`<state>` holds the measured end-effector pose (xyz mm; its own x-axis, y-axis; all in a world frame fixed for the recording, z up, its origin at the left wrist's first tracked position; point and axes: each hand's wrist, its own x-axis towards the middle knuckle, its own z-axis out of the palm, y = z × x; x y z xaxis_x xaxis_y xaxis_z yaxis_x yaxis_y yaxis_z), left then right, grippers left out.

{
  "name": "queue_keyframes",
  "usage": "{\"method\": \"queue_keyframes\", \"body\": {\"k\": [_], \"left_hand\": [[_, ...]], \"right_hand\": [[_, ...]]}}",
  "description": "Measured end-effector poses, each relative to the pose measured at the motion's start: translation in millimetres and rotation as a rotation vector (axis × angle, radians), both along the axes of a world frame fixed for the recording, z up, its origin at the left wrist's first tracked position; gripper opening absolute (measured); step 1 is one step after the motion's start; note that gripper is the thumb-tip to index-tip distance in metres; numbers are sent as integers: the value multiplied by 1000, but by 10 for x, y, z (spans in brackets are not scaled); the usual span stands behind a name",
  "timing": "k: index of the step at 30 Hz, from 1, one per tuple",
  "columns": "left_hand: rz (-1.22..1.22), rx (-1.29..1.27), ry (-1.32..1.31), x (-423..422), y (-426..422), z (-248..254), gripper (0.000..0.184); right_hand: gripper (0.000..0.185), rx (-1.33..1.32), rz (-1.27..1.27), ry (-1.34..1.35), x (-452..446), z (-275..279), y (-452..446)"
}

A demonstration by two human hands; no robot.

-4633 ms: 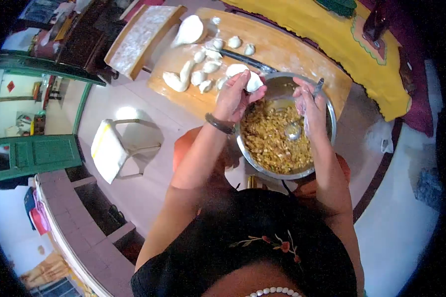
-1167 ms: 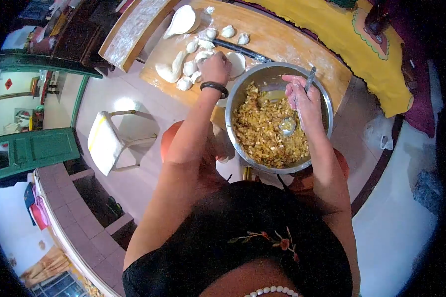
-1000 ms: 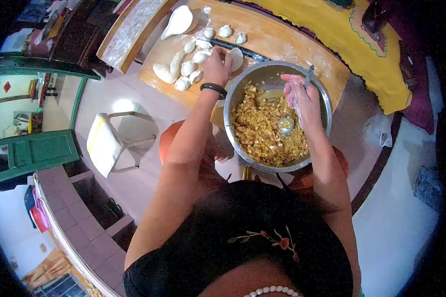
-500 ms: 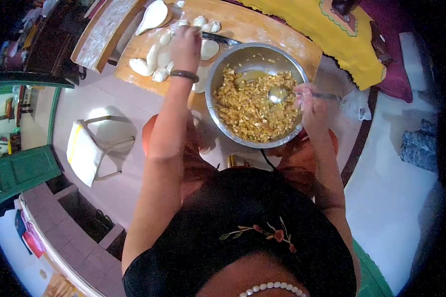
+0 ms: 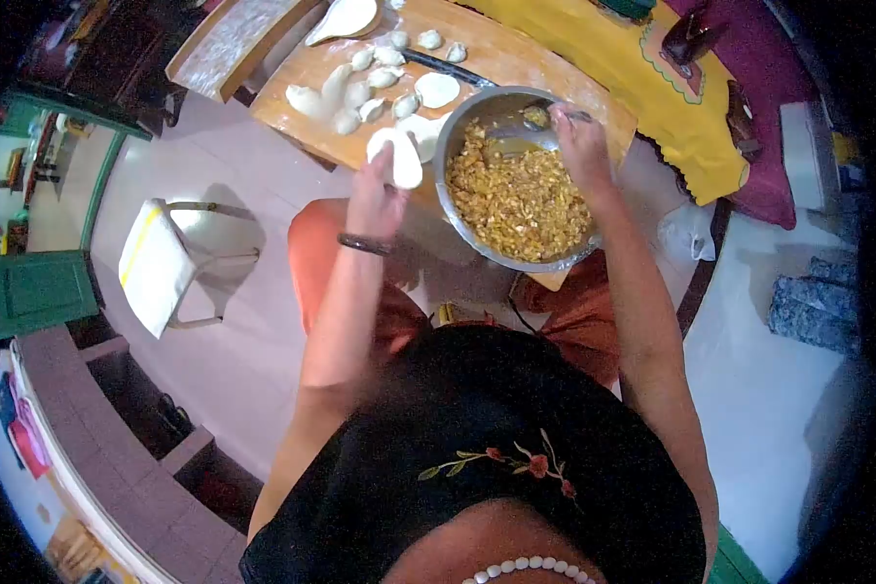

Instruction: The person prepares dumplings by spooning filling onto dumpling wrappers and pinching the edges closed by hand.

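A round white dumpling wrapper (image 5: 396, 159) is in my left hand (image 5: 372, 202), held just left of the metal bowl (image 5: 444, 200). Chopped brown-yellow filling (image 5: 521, 204) lies in the bowl. My right hand (image 5: 582, 144) grips a spoon (image 5: 535, 118) by its handle over the bowl's upper right rim. Some filling appears to sit in the spoon. Beyond my left hand, several finished dumplings (image 5: 384, 77) and flat wrappers (image 5: 438, 91) rest on the wooden board (image 5: 287, 83). A dark stick (image 5: 448, 67) lies among them.
A flour-dusted wooden trough (image 5: 238, 44) is at the upper left, beside a white paddle-shaped piece (image 5: 346, 18). Yellow cloth (image 5: 594, 54) borders the board. A white-seated stool (image 5: 154, 268) stands on the left floor; a clear plastic bag (image 5: 686, 232) lies to the right.
My left hand has come back toward me from the dumplings, now carrying a wrapper. The spoon and right hand have moved up to the bowl's far side. The bowl appears shifted slightly right.
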<state>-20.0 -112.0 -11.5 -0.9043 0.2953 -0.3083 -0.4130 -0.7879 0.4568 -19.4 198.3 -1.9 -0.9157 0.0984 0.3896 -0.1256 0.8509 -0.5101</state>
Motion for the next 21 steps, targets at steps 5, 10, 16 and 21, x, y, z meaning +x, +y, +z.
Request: {"method": "queue_keyframes", "body": {"k": [5,10,16,21], "left_hand": [[-64,-17,-56,196,44,-17,37],[-142,-62,-7,249,121,-179,36],[-134,-98,-71,249,168,-174,28],[-130,-80,-66,230,191,-179,25]], "right_hand": [[27,34,175,-77,-100,126,-627],[25,124,597,-62,493,138,-724],[23,-162,170,-26,600,297,-93],[26,442,-166,-114,305,161,111]]}}
